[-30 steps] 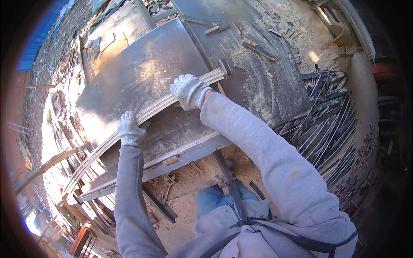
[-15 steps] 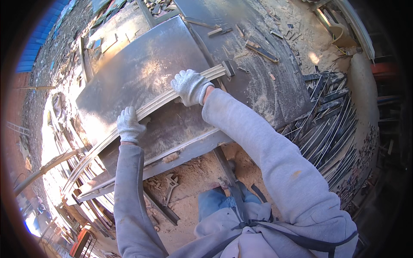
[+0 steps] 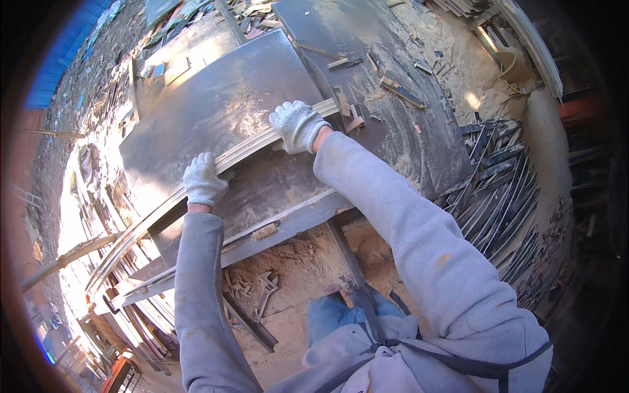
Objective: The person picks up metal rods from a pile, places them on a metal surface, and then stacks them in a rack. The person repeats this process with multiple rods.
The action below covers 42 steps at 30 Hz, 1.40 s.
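Note:
A stack of long, thin wooden strips (image 3: 252, 145) runs slantwise across the dark metal tabletop (image 3: 209, 98), its far end up to the right. My left hand (image 3: 205, 180), in a pale knit glove, is closed over the stack near its middle. Farther along, close to the right end, my right hand (image 3: 298, 128) grips the same stack in a matching glove. Thumbs lie on the near side, and the fingertips are partly hidden. Short wood offcuts (image 3: 354, 122) lie loose just beyond the stack's right end.
An adjustable wrench (image 3: 267, 293) lies in the sawdust below the table's front rail (image 3: 282, 228). Many scrap strips (image 3: 498, 190) are heaped at the right. A wooden pole (image 3: 72, 257) juts in at the left. Loose wood scraps (image 3: 402, 92) lie on the dusty far surface.
The stack's right end has come apart into short offcuts, which now lie loose beside it. Both hands, still gripping, have shifted slightly to the right in the picture.

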{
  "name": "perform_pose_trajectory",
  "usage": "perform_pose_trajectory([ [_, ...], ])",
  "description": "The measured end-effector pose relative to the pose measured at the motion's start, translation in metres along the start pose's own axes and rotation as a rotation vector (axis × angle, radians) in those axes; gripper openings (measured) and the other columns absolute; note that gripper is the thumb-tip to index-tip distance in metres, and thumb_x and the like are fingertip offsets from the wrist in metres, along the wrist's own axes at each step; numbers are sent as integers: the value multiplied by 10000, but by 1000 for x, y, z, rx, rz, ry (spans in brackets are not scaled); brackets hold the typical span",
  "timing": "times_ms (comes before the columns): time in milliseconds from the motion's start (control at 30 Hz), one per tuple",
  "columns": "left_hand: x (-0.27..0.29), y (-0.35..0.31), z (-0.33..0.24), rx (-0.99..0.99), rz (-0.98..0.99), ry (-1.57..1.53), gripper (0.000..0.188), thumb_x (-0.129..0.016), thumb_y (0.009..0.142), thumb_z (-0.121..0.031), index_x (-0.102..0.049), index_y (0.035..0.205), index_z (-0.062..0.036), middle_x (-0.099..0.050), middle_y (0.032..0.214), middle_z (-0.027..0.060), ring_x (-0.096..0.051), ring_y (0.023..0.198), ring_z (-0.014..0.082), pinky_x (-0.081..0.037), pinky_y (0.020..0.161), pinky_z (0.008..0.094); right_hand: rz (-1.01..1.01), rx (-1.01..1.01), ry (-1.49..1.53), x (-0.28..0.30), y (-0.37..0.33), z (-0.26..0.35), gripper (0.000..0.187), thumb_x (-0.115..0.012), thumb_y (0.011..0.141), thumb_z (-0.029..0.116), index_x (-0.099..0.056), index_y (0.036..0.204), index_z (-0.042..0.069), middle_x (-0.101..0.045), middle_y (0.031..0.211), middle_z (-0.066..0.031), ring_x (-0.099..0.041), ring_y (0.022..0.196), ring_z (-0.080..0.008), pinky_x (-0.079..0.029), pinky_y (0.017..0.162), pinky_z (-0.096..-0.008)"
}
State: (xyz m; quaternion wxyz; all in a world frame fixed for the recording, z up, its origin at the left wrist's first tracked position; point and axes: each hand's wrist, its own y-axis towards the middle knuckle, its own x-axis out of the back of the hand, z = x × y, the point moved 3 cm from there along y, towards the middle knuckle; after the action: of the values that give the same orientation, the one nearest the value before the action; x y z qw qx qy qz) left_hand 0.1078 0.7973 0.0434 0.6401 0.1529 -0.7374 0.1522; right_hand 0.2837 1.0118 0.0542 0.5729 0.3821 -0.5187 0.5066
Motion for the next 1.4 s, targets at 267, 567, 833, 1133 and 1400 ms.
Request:
perform_pose_trajectory([
  [267, -3, -34, -27, 1, 40, -13, 575, -914, 688, -413, -601, 1039, -82, -637, 1032, 122, -632, 1016, 355, -511, 839, 484, -86, 16, 8, -18, -42, 9, 534, -851, 745, 522, -652, 979, 86, -655, 964, -126, -658, 954, -314, -523, 831, -450],
  [567, -9, -154, -96, 27, 242, -130, 866, -863, 686, -620, -523, 1283, -93, -580, 1235, 137, -566, 1215, 319, -437, 1074, 493, -37, 67, 75, -46, -179, 55, 456, -880, 643, 294, -619, 948, 76, -622, 955, -132, -640, 956, -338, -535, 810, -458],
  [833, -7, -364, -147, 1844, -738, -1288, 1288, -872, 713, -716, -325, 1546, 100, -483, 1496, 257, -485, 1386, 365, -410, 1179, 469, -86, 46, -65, 64, -441, 33, 362, -783, 667, 169, -582, 955, 79, -570, 924, -134, -604, 897, -368, -504, 751, -484],
  [1133, -23, -403, -256, 1435, -860, -2418, 101, -700, 899, -158, -660, 931, -71, -677, 853, 112, -689, 800, 318, -604, 829, 503, -403, -134, -377, 66, -693, 69, 478, -794, 787, 268, -592, 1161, 50, -638, 1059, -137, -637, 911, -365, -504, 744, -496],
  [1400, 76, -486, -327, 1037, -928, -2286, 221, -642, 909, -21, -674, 1109, 66, -725, 1022, 196, -737, 936, 304, -637, 866, 453, -444, -386, -243, -59, -805, 132, 762, -733, 905, 443, -484, 1447, -30, -557, 1370, -220, -579, 1201, -428, -465, 1014, -571],
])
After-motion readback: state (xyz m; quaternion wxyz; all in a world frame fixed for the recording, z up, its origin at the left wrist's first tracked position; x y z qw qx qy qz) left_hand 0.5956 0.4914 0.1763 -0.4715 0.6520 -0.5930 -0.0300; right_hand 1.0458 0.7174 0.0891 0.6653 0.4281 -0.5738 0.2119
